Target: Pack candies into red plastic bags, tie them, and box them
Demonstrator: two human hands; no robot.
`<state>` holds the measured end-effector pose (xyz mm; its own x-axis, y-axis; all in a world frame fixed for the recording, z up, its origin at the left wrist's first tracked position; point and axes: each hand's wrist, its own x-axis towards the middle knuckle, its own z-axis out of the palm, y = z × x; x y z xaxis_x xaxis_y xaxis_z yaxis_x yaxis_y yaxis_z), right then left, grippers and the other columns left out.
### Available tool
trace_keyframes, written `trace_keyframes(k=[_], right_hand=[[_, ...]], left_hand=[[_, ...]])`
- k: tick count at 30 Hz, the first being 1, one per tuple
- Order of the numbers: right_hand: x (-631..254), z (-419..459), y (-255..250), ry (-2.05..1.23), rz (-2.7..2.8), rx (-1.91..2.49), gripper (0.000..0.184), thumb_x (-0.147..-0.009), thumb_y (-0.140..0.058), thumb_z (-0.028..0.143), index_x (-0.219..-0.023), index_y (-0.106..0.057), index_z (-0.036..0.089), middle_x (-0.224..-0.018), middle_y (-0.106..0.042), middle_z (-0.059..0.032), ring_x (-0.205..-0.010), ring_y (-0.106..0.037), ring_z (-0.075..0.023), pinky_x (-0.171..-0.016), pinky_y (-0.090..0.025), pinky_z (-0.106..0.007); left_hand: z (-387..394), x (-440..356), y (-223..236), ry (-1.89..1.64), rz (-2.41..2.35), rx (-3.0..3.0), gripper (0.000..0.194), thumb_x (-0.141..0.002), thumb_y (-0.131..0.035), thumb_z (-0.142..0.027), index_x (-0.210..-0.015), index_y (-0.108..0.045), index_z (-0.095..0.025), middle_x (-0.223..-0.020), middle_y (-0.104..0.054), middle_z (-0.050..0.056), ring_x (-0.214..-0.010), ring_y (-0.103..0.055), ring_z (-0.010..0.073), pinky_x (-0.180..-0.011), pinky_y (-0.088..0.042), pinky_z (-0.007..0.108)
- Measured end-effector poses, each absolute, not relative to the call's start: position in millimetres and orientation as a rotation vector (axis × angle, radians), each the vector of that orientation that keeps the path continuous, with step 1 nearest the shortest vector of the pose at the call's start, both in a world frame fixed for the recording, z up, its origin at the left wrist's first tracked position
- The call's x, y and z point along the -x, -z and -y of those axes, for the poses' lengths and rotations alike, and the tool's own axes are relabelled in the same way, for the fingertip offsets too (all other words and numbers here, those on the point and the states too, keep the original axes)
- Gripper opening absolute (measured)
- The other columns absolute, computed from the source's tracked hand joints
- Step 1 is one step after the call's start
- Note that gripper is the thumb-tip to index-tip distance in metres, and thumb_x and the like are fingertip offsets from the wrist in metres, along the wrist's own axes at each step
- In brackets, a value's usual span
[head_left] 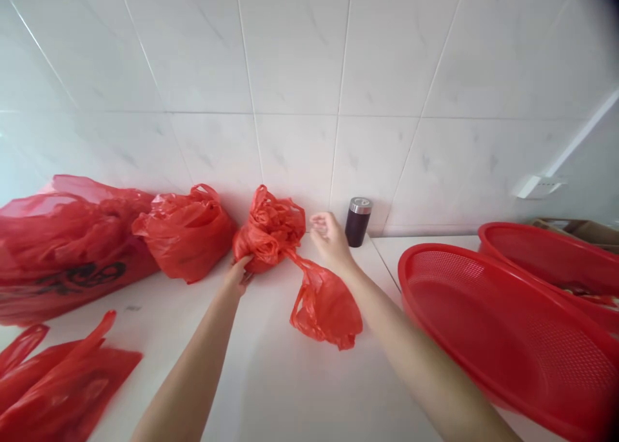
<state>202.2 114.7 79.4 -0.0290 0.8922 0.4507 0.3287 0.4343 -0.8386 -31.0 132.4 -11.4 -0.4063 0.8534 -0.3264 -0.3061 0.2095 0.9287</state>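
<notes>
A bunched red plastic bag sits against the tiled wall on the white table. My left hand is at its lower left side, thumb on the plastic and the other fingers curled beneath. To the right of the bag, my right hand is raised with its fingers loosely bent and slightly blurred; nothing shows in them. Below that hand lies a smaller crumpled red bag, its twisted plastic reaching up to the bunched bag. Another full red bag stands to the left.
At the far left rests a large red bag with black print; a flat red bag lies in front. A dark tumbler stands by the wall. Red plastic baskets occupy the right side, near a wall socket.
</notes>
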Motion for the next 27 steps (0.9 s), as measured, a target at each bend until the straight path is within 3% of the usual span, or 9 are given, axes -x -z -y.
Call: trace_keyframes(k=[3, 6, 8, 10, 13, 16, 21, 24, 27], right_hand=[[-165, -146, -80, -0.671, 1.770, 1.189, 0.055, -0.076, -0.063, 0.035, -0.128, -0.046, 0.024, -0.136, -0.047, -0.0108, -0.127, -0.045, -0.0258, -0.104, -0.038, -0.043], [-146, -163, -56, -0.738, 1.883, 1.349, 0.085, -0.065, -0.077, 0.039, -0.140, -0.039, 0.027, -0.150, -0.025, -0.0177, -0.133, -0.034, -0.0410, -0.103, -0.032, -0.059], [-139, -164, -35, -0.778, 1.956, 1.397, 0.080, -0.068, -0.077, 0.038, -0.139, -0.041, 0.029, -0.151, -0.022, -0.0170, -0.132, -0.034, -0.0426, -0.100, -0.033, -0.061], [-135, -160, -17, -0.790, 2.035, 1.380, 0.062, -0.077, -0.072, 0.037, -0.133, -0.048, 0.027, -0.149, -0.030, -0.0136, -0.130, -0.038, -0.0379, -0.101, -0.036, -0.059], [-131, -151, -3, -0.753, 2.113, 1.294, 0.043, -0.085, -0.065, 0.034, -0.125, -0.055, 0.020, -0.141, -0.042, -0.0105, -0.126, -0.043, -0.0309, -0.102, -0.037, -0.055], [-141, -153, -7, -0.705, 2.089, 1.211, 0.037, -0.084, -0.066, 0.028, -0.119, -0.059, 0.019, -0.134, -0.051, -0.0094, -0.119, -0.050, -0.0265, -0.100, -0.041, -0.049], [-189, -171, -28, -0.683, 1.927, 1.191, 0.044, -0.076, -0.063, 0.018, -0.119, -0.058, 0.021, -0.116, -0.065, -0.0046, -0.105, -0.061, -0.0197, -0.092, -0.047, -0.032], [-215, -177, -31, -0.681, 1.848, 1.270, 0.050, -0.078, -0.058, 0.021, -0.127, -0.051, 0.019, -0.115, -0.066, -0.0058, -0.101, -0.064, -0.0185, -0.087, -0.049, -0.030], [-230, -178, -28, -0.628, 1.788, 1.428, 0.059, -0.080, -0.059, 0.032, -0.135, -0.043, 0.019, -0.129, -0.058, -0.0110, -0.112, -0.060, -0.0207, -0.092, -0.047, -0.033]], left_hand=[[-109, 37, 14, -1.348, -1.326, -0.678, 0.039, -0.081, -0.071, -0.026, -0.117, -0.058, -0.018, -0.113, -0.064, 0.008, -0.089, -0.065, 0.0191, -0.075, -0.055, 0.035], [-90, 56, 16, -1.282, -1.255, -0.749, 0.048, -0.068, -0.082, -0.037, -0.110, -0.062, -0.025, -0.110, -0.068, 0.007, -0.087, -0.067, 0.0203, -0.074, -0.054, 0.034], [-85, 66, 17, -1.321, -1.263, -0.741, 0.060, -0.069, -0.077, -0.051, -0.121, -0.054, -0.035, -0.117, -0.065, 0.005, -0.084, -0.068, 0.0184, -0.074, -0.055, 0.035], [-88, 67, 19, -1.364, -1.262, -0.735, 0.070, -0.071, -0.072, -0.058, -0.132, -0.042, -0.042, -0.123, -0.062, 0.005, -0.079, -0.068, 0.0169, -0.073, -0.056, 0.037], [-98, 55, 24, -1.369, -1.213, -0.802, 0.072, -0.066, -0.080, -0.049, -0.129, -0.051, -0.032, -0.117, -0.067, 0.010, -0.083, -0.070, 0.0209, -0.075, -0.057, 0.037], [-111, 44, 27, -1.429, -1.247, -0.867, 0.055, -0.065, -0.083, -0.034, -0.113, -0.063, -0.018, -0.104, -0.072, 0.011, -0.088, -0.070, 0.0235, -0.079, -0.057, 0.035], [-129, 68, 19, -1.645, -1.631, -0.901, 0.032, -0.082, -0.068, -0.029, -0.109, -0.061, -0.013, -0.101, -0.069, 0.008, -0.088, -0.067, 0.0198, -0.083, -0.054, 0.040], [-132, 80, 7, -1.677, -1.874, -1.015, 0.045, -0.077, -0.071, -0.033, -0.116, -0.058, -0.016, -0.113, -0.064, 0.010, -0.109, -0.060, 0.0267, -0.100, -0.044, 0.047], [-128, 73, -5, -1.590, -2.024, -1.158, 0.071, -0.069, -0.076, -0.037, -0.132, -0.049, -0.020, -0.136, -0.048, 0.017, -0.128, -0.046, 0.0358, -0.110, -0.031, 0.052]])
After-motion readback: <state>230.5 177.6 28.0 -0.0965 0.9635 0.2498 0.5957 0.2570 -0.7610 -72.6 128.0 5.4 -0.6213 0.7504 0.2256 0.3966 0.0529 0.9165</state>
